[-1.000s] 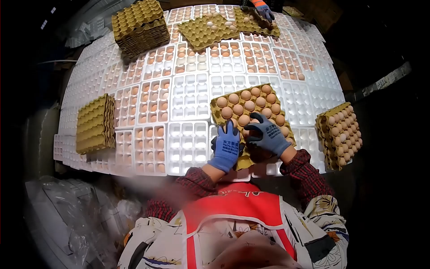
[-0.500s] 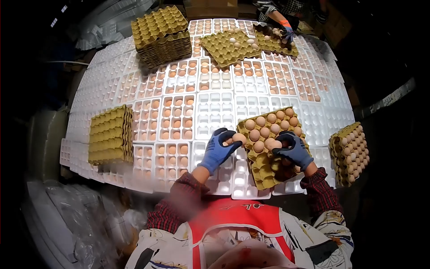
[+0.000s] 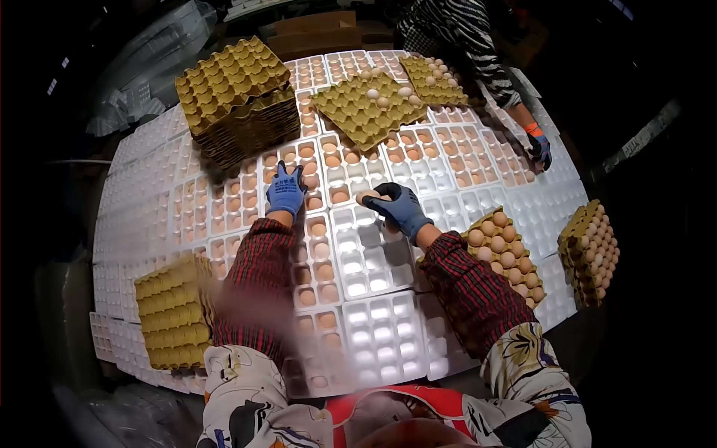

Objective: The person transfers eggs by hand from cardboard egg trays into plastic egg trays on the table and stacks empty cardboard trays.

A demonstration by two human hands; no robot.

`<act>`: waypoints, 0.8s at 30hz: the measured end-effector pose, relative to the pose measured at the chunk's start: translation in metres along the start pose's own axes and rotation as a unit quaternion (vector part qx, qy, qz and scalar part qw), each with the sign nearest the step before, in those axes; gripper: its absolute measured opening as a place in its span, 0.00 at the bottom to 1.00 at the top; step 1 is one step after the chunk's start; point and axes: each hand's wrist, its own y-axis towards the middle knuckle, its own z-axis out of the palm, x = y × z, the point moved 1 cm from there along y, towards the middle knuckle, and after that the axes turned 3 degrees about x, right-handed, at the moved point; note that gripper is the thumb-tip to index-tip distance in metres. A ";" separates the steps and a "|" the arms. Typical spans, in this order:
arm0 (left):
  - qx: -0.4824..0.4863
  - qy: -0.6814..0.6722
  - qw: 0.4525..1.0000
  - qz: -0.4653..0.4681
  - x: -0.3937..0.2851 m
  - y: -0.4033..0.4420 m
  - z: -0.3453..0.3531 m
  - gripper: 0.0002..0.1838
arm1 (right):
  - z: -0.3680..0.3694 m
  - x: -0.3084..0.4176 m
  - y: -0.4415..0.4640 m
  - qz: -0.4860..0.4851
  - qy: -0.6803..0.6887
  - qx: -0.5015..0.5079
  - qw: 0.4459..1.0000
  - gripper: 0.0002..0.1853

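My left hand, in a blue glove with black fingertips, reaches over a white plastic tray filled with brown eggs. Its thumb and forefinger are apart, and I make out no egg in them. My right hand, gloved alike, pinches an egg between thumb and fingers. Beneath that hand is a white tray with bare cups. Just beyond stands a partly filled white tray. A pulp egg tray holding rows of brown eggs lies partly hidden by my right sleeve.
Stacked pulp trays stand at back left and front left. A pulp tray with a few eggs lies farther back. A stack with eggs is at the right edge. Another person's gloved hand reaches over the right side.
Both my hands have moved away from the pulp tray, forward and left over the white trays. The view has shifted. The other person's hand has left the back pulp tray and come nearer.
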 end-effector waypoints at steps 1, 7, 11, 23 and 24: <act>-0.034 -0.002 0.999 0.025 0.009 0.001 0.002 0.23 | 0.012 -0.015 0.043 -0.039 -0.099 -0.034 0.994 0.31; -0.168 -0.177 0.967 0.072 0.062 0.012 0.015 0.19 | 0.062 0.010 0.131 -0.030 -0.453 0.019 0.891 0.35; -0.218 -0.322 0.917 0.091 0.087 0.016 0.037 0.12 | 0.054 0.013 0.133 -0.054 -0.409 -0.092 0.906 0.34; -0.212 -0.168 0.955 0.120 0.066 0.007 0.048 0.16 | 0.068 -0.031 0.109 -0.286 -0.306 -0.202 0.885 0.17; -0.222 -0.201 0.948 0.111 0.059 0.001 0.047 0.16 | 0.067 -0.029 0.102 -0.235 -0.221 -0.246 0.914 0.17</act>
